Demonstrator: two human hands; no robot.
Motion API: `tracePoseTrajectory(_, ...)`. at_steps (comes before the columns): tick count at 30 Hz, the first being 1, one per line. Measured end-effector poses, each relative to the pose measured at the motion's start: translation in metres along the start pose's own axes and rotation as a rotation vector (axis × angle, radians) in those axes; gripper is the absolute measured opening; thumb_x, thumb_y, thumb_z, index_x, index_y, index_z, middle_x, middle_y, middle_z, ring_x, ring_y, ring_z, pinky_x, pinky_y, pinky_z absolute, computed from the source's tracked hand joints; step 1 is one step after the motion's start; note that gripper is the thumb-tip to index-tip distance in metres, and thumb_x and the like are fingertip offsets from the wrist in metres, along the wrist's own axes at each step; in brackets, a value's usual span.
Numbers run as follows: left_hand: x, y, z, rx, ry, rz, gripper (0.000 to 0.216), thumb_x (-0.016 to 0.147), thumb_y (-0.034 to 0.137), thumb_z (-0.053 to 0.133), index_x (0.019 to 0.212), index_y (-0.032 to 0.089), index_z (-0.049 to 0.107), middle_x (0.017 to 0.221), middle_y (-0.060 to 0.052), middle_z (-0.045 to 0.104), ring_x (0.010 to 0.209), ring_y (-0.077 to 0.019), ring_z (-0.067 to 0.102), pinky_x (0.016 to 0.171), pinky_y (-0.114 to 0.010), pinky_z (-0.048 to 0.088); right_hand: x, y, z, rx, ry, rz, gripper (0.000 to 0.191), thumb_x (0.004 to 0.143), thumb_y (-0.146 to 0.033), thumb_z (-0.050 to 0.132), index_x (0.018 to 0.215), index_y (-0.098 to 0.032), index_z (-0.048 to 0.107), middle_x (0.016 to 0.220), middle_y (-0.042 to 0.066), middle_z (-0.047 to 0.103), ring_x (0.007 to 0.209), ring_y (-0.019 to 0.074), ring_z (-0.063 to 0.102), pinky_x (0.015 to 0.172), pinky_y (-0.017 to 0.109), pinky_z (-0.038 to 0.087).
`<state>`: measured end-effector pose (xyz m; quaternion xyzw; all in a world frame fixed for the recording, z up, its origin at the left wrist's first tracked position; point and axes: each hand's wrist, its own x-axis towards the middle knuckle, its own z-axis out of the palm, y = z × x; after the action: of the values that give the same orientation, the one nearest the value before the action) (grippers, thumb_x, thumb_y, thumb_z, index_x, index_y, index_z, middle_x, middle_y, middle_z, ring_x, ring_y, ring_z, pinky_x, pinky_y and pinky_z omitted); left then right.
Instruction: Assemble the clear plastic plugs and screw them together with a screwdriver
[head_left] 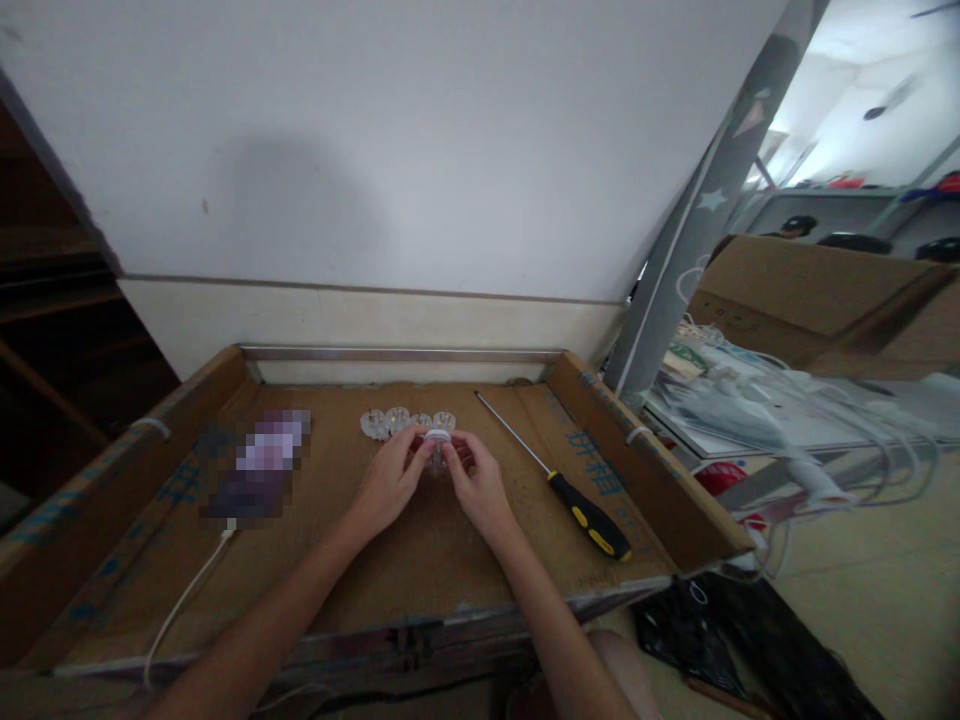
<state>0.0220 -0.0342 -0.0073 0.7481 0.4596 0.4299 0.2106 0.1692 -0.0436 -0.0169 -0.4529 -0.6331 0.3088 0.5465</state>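
Both my hands meet at the middle of a cardboard-lined tabletop (pixel 420 560). My left hand (pixel 386 482) and my right hand (pixel 476 480) pinch a small clear plastic part with a white ring (pixel 437 443) between their fingertips. Just behind it lies a row of several similar clear round parts (pixel 394 421). A screwdriver with a black and yellow handle (pixel 589 516) lies to the right of my right hand, its long shaft pointing to the back left.
A blurred-out flat object (pixel 259 465) with a white cable (pixel 184 600) lies at the left. Raised cardboard flaps (pixel 645 460) border the tabletop. A white wall stands behind. Cardboard boxes (pixel 810 290) and white cables (pixel 787 420) crowd the right side.
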Motion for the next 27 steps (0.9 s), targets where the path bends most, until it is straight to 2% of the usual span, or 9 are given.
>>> tracePoseTrajectory(4, 0.001, -0.002, 0.0, -0.086, -0.028, -0.007, 0.03, 0.092, 0.041, 0.04, 0.105, 0.021, 0.058, 0.099, -0.005, 0.065, 0.09, -0.0202, 0.06, 0.082, -0.032, 0.046, -0.001, -0.001, 0.0, -0.032, 0.002, -0.029, 0.026, 0.086, -0.038, 0.05, 0.099, -0.018, 0.059, 0.086, 0.005, 0.062, 0.074, 0.0153, 0.058, 0.066, 0.027, 0.046)
tracePoseTrajectory(9, -0.001, -0.004, -0.001, -0.031, 0.032, 0.008, 0.03, 0.092, 0.04, 0.042, 0.108, 0.021, 0.057, 0.098, -0.006, 0.065, 0.09, -0.0212, 0.059, 0.083, -0.035, 0.045, -0.002, -0.003, 0.0, -0.082, 0.027, -0.065, 0.025, 0.086, -0.037, 0.052, 0.101, -0.019, 0.059, 0.09, 0.006, 0.061, 0.077, 0.0152, 0.056, 0.067, 0.027, 0.045)
tracePoseTrajectory(14, -0.001, -0.003, -0.001, -0.036, 0.015, 0.055, 0.028, 0.093, 0.039, 0.041, 0.108, 0.021, 0.057, 0.098, -0.006, 0.065, 0.088, -0.0198, 0.06, 0.081, -0.033, 0.046, -0.002, -0.003, 0.001, -0.116, 0.034, -0.083, 0.023, 0.088, -0.035, 0.049, 0.101, -0.019, 0.058, 0.088, 0.005, 0.062, 0.074, 0.0151, 0.056, 0.066, 0.027, 0.045)
tracePoseTrajectory(16, -0.002, -0.005, 0.0, -0.026, 0.039, 0.058, 0.028, 0.092, 0.038, 0.042, 0.108, 0.021, 0.057, 0.099, -0.006, 0.065, 0.091, -0.0204, 0.06, 0.083, -0.033, 0.046, -0.003, -0.003, 0.002, -0.123, 0.039, -0.09, 0.026, 0.088, -0.034, 0.048, 0.107, -0.019, 0.056, 0.093, 0.006, 0.061, 0.075, 0.0151, 0.057, 0.068, 0.027, 0.046)
tracePoseTrajectory(19, -0.002, -0.007, -0.001, -0.007, 0.064, 0.063, 0.029, 0.092, 0.037, 0.043, 0.111, 0.021, 0.056, 0.104, -0.007, 0.064, 0.097, -0.0214, 0.059, 0.087, -0.034, 0.045, -0.004, -0.003, 0.003, -0.13, 0.02, -0.101, 0.024, 0.088, -0.033, 0.048, 0.105, -0.019, 0.057, 0.092, 0.006, 0.062, 0.076, 0.0155, 0.057, 0.068, 0.027, 0.046)
tracePoseTrajectory(27, -0.004, 0.003, -0.003, -0.066, -0.039, 0.026, 0.028, 0.096, 0.035, 0.032, 0.108, 0.02, 0.053, 0.1, -0.006, 0.063, 0.09, -0.0193, 0.059, 0.079, -0.03, 0.044, -0.005, -0.011, 0.003, -0.1, 0.053, -0.089, 0.025, 0.089, -0.038, 0.045, 0.099, -0.018, 0.057, 0.09, 0.006, 0.058, 0.075, 0.0146, 0.056, 0.067, 0.027, 0.045)
